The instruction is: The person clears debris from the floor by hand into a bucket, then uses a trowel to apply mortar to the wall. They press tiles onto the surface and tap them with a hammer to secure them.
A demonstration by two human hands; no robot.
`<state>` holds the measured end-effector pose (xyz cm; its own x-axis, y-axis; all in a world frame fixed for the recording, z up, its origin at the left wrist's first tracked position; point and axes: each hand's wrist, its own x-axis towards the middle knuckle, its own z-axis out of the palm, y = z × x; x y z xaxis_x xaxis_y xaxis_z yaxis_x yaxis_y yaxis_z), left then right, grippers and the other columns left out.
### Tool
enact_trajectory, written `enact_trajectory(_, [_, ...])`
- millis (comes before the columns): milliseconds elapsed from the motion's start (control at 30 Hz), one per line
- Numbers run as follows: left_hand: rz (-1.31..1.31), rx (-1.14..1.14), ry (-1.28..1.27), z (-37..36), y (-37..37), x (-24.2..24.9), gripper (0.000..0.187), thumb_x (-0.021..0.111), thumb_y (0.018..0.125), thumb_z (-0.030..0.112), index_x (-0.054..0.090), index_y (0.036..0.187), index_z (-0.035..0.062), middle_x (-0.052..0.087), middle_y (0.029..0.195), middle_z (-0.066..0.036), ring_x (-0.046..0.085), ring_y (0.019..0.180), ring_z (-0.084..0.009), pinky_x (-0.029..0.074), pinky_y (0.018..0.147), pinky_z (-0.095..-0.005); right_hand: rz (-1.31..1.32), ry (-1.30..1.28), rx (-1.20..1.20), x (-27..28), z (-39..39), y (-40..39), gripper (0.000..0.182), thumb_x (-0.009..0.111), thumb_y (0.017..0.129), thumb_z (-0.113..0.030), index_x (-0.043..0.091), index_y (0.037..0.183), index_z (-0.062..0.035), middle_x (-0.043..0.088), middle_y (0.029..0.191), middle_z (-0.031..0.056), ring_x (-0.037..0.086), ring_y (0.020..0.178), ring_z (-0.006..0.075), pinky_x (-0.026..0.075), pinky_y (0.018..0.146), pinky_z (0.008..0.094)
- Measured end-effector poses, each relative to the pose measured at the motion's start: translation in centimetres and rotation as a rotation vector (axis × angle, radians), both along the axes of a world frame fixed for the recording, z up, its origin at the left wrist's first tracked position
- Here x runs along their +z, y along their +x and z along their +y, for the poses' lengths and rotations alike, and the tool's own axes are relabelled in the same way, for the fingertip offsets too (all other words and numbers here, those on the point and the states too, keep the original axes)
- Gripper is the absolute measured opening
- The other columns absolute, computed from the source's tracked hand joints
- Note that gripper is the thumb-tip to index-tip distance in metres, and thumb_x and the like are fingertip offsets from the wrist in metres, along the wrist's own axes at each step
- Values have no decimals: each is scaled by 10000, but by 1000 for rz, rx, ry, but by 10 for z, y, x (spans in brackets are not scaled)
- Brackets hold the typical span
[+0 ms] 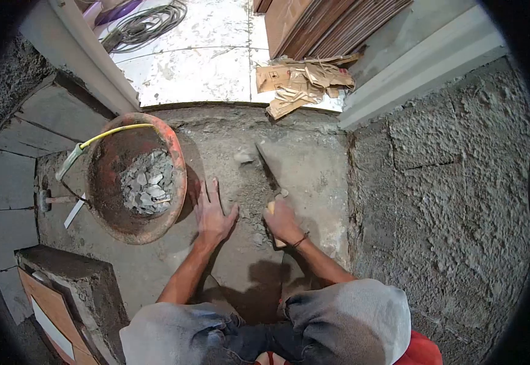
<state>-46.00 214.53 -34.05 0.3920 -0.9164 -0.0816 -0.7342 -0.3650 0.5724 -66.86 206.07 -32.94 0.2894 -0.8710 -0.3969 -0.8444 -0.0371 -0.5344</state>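
My right hand [284, 220] is closed around the pale handle of a trowel [267, 167], whose blade points up and away over the cement floor. Loose grey debris [251, 198] lies between my two hands, left of the blade. With fingers spread, my left hand [211, 213] rests on the floor and holds nothing. Just left of it stands a round reddish basin [178, 164] with broken grey rubble [149, 182] inside. A small pale lump [244, 157] sits near the blade's tip.
A yellow tube [119, 129] crosses the basin's rim. A hammer [46, 200] lies at the left wall. Beyond the raised threshold are white tiles [198, 73], coiled cable [146, 27] and torn cardboard [277, 78]. Rough plastered wall [441, 182] rises at right; a low block [73, 267] stands at left.
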Motion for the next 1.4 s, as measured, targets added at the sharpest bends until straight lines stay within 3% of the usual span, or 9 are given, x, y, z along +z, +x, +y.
enact_trajectory(200, [44, 59, -78, -17, 8, -5, 992, 753, 865, 385, 219, 1619, 24, 205, 1634, -342, 187, 1524, -519, 205, 1251, -560, -71, 32, -201, 9, -35, -12, 424, 603, 939, -328, 622, 1023, 88, 669, 1042, 350, 650, 985, 534, 521, 825, 586])
enact_trajectory(433, [-106, -244, -338, -73, 21, -42, 951, 771, 840, 448, 343, 1583, 39, 225, 1642, -332, 172, 1547, -486, 181, 1268, -534, 47, 66, 357, -12, -20, -35, 425, 627, 924, -292, 593, 1168, 55, 626, 1144, 354, 601, 1090, 515, 489, 949, 566])
enact_trajectory(533, [48, -403, -314, -56, -1, -38, 913, 703, 872, 522, 365, 1577, 48, 273, 1655, -265, 192, 1563, -425, 166, 1272, -560, -66, -249, 269, -22, -3, -95, 484, 675, 974, -366, 597, 1216, 47, 649, 1089, 291, 616, 1018, 483, 491, 909, 568])
enact_trajectory(567, [144, -450, -275, -46, -7, -31, 916, 717, 865, 503, 361, 1579, 52, 280, 1649, -264, 190, 1563, -427, 164, 1273, -563, 265, -527, 628, -58, -16, -141, 424, 649, 1010, -316, 587, 1240, 35, 632, 1091, 269, 612, 970, 455, 503, 885, 535])
enact_trajectory(600, [245, -501, -243, -34, -10, -21, 921, 732, 857, 484, 357, 1581, 56, 288, 1644, -263, 188, 1563, -429, 162, 1275, -565, 49, -391, 284, -48, -12, -154, 366, 645, 1015, -287, 598, 1215, 17, 619, 1062, 262, 597, 912, 452, 497, 836, 527])
enact_trajectory(700, [266, -451, -274, 1, -18, -10, 935, 719, 841, 515, 360, 1575, 61, 270, 1644, -276, 212, 1541, -476, 220, 1256, -560, 62, -88, 141, 40, -6, -176, 417, 727, 915, -229, 584, 1176, 62, 603, 1047, 270, 582, 934, 458, 477, 827, 518])
enact_trajectory(900, [10, -619, -128, 75, -22, -4, 1319, 803, 652, 743, 179, 1674, 188, 104, 1713, -239, 27, 1574, -503, 123, 1195, -739, 37, -61, 558, 76, 38, -256, 319, 729, 899, -298, 711, 1016, -2, 645, 748, 246, 622, 727, 476, 496, 675, 505])
enact_trajectory(1033, [-134, -567, -86, 54, -22, -2, 1357, 736, 621, 828, 187, 1669, 163, 105, 1715, -235, 58, 1580, -476, 86, 1206, -729, 144, -42, 528, 97, 58, -223, 438, 703, 897, -477, 749, 1049, -69, 710, 904, 226, 673, 869, 462, 521, 811, 542])
enact_trajectory(1400, [-128, -507, -23, -8, 21, 9, 1364, 908, 613, 612, 194, 1627, 44, 129, 1676, -293, 126, 1555, -503, 133, 1239, -668, 440, -136, 484, 33, 8, -145, 404, 738, 876, -407, 732, 945, -10, 713, 910, 254, 701, 874, 436, 554, 765, 548])
